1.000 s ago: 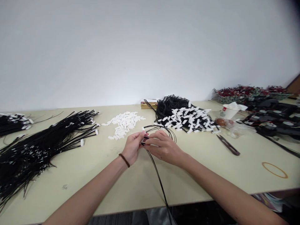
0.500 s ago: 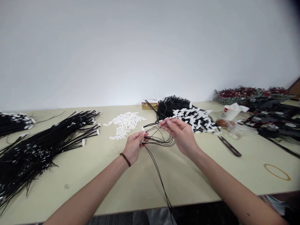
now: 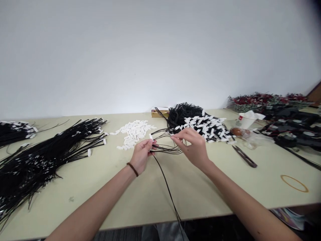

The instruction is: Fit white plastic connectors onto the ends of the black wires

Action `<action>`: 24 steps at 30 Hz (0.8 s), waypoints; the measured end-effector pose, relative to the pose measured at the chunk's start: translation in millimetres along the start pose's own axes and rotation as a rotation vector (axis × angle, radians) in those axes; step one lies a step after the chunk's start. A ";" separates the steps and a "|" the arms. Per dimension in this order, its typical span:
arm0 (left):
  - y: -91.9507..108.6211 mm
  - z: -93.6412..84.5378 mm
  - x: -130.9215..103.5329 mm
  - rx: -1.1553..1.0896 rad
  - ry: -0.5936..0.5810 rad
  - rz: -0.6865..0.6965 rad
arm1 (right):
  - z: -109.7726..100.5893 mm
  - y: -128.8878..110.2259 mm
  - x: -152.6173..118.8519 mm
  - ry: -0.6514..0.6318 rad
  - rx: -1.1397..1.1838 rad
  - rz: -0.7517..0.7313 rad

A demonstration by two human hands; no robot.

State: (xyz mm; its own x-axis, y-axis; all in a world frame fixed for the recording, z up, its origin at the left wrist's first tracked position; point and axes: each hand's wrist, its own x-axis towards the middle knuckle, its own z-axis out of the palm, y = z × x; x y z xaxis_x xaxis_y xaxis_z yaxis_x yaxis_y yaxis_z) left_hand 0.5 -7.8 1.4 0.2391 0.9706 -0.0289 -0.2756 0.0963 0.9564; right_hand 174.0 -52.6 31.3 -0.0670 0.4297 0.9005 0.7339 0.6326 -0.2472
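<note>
My left hand (image 3: 140,154) is closed on a white plastic connector (image 3: 150,137) and the thin black wires (image 3: 168,151) gathered at it. These wires loop to the right between both hands. A few longer strands (image 3: 168,187) hang from under my left fingers over the table's front edge. My right hand (image 3: 193,147) pinches the end of one thin wire between thumb and forefinger, to the right of the connector. Behind my left hand lies a heap of loose white connectors (image 3: 134,132).
Bundles of black wires (image 3: 50,157) cover the left side of the table (image 3: 120,197). Finished-looking wires with white connectors (image 3: 208,127) are piled behind my right hand. To the right lie thread snips (image 3: 244,156), a paper cup (image 3: 245,121), a plastic bag (image 3: 253,142) and a yellow rubber band (image 3: 294,183).
My right hand has turned and its fingers have curled more, pinching closer to a single wire end. The left hand has shifted slightly left with the connector; fewer strands hang separately below it.
</note>
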 end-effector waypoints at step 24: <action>5.7 4.6 -6.4 0.027 -0.111 0.097 | 2.7 -9.3 -3.8 -0.141 -0.008 0.036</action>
State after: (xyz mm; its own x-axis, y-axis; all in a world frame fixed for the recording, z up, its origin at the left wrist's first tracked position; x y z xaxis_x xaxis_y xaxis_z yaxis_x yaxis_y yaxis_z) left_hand 1.8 -14.5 8.3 0.3147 0.9445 0.0945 -0.2772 -0.0038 0.9608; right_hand 165.6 -58.3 29.3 -0.1341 0.5390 0.8315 0.7433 0.6097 -0.2753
